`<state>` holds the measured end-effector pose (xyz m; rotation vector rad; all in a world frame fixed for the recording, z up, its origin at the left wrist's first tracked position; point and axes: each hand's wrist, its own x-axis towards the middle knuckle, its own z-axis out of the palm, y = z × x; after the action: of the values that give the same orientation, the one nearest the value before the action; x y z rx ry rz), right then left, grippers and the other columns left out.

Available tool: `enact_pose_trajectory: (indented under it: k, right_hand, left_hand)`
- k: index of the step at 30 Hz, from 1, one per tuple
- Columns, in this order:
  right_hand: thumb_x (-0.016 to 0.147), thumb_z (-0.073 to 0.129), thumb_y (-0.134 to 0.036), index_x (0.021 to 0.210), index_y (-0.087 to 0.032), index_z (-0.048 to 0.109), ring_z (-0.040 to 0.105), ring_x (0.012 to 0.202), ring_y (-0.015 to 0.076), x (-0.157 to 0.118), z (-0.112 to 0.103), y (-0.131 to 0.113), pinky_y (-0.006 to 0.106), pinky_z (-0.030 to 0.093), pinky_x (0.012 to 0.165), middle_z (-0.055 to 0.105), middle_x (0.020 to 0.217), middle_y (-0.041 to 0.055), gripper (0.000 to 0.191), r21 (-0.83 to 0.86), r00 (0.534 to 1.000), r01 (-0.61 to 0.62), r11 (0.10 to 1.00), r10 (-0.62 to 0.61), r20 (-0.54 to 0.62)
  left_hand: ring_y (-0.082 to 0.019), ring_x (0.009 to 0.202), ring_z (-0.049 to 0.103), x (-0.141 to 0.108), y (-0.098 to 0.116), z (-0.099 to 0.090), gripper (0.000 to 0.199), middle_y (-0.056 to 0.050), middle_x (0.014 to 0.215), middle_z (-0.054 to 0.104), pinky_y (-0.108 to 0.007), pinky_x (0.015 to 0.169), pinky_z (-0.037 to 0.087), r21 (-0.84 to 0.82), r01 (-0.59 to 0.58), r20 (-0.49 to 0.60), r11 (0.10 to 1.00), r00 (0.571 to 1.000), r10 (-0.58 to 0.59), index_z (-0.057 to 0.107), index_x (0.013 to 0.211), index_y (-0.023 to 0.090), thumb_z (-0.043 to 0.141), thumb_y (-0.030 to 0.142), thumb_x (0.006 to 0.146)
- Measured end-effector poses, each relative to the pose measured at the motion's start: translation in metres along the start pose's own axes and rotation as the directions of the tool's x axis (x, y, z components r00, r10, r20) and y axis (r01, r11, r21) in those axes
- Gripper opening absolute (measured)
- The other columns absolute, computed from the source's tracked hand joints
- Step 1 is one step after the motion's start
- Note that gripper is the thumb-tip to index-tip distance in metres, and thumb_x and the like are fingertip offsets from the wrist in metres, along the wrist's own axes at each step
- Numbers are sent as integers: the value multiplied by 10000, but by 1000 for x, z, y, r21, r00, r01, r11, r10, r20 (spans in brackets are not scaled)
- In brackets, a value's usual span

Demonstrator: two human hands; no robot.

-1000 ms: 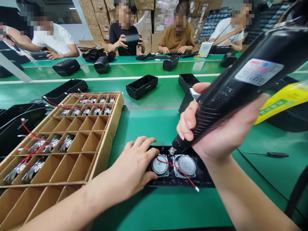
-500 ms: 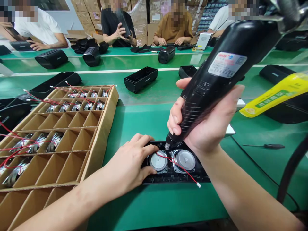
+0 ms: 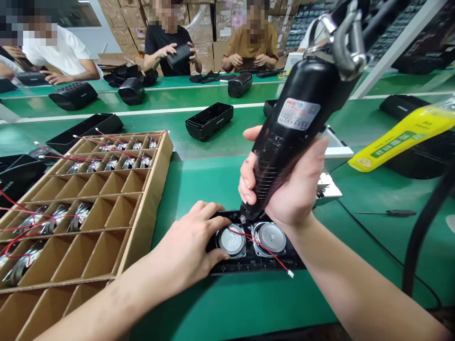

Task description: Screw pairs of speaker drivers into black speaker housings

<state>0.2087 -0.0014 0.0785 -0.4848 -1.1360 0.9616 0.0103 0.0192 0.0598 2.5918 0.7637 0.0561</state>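
Observation:
A black electric screwdriver [image 3: 280,128] is wrapped in my right hand [image 3: 295,184], its tip down at the panel's upper edge, between two round silver speakers. The black panel [image 3: 249,268] lies on the green surface. My left hand [image 3: 199,241] grips the panel's left end, fingers over the top edge and thumb beside the left speaker [image 3: 232,240]. The right speaker [image 3: 271,237] sits next to it. A red wire [image 3: 263,252] with a white plug crosses both speakers.
A cardboard divider box [image 3: 142,222] holding several speakers stands at left. Ahead lies an open black housing [image 3: 209,121]. At right are a yellow packet [image 3: 398,139], a thin screwdriver [image 3: 398,213], a white object [image 3: 329,187] and a black cable. Several people sit across the tables.
The electric screwdriver stands more upright, its upper end shifted left with my right hand. My left hand keeps its hold. Across the table, a person has lowered and turned a black object.

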Motion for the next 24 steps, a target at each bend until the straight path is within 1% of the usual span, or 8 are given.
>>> enact_pose_trajectory:
  k: [4, 9, 15, 19, 24]
  right_hand:
    - [939, 483, -811, 1167, -232, 645, 505, 424, 120, -4, 6, 3, 238, 399, 386, 592, 627, -29, 644, 8, 999, -24, 1000, 24, -24]
    - [942, 449, -825, 1161, -209, 608, 489, 435, 106, -12, 12, 8, 223, 383, 397, 582, 659, -24, 673, -1, 997, -75, 997, 75, 4]
    - [921, 443, -853, 1137, -188, 590, 474, 435, 99, -16, 10, 12, 210, 370, 406, 565, 647, -23, 715, 0, 995, -96, 995, 96, 24]
    - [923, 446, -848, 1121, -177, 596, 473, 445, 98, -17, 9, 14, 204, 369, 411, 563, 650, -15, 715, 8, 992, -115, 993, 115, 48]
    - [917, 454, -852, 1107, -182, 611, 468, 458, 91, -19, 7, 19, 195, 377, 415, 563, 661, -7, 714, 27, 991, -123, 992, 121, 61]
  left_hand:
    - [-294, 1173, 544, 0, 1, -1, 456, -61, 1369, 601, -514, 976, 575, -8, 5, 4, 1000, 1000, -5, 691, 1261, 216, 863, 222, 838]
    - [-294, 1141, 551, 0, 1, -4, 439, -46, 1246, 636, -488, 930, 567, -36, 34, 28, 999, 999, -33, 697, 1251, 256, 858, 229, 843]
    - [-287, 1131, 569, -1, 1, -2, 437, -50, 1272, 633, -456, 913, 561, -13, 25, -5, 1000, 1000, -25, 684, 1246, 265, 839, 209, 841]
    - [-302, 1152, 573, -3, 1, -1, 440, -58, 1305, 628, -485, 950, 548, 0, 10, -31, 1000, 999, -10, 687, 1234, 264, 842, 196, 828]
    - [-307, 1110, 587, -1, -1, 3, 382, -67, 1282, 648, -508, 954, 543, 9, -4, -54, 1000, 999, 5, 705, 1193, 254, 820, 211, 832]
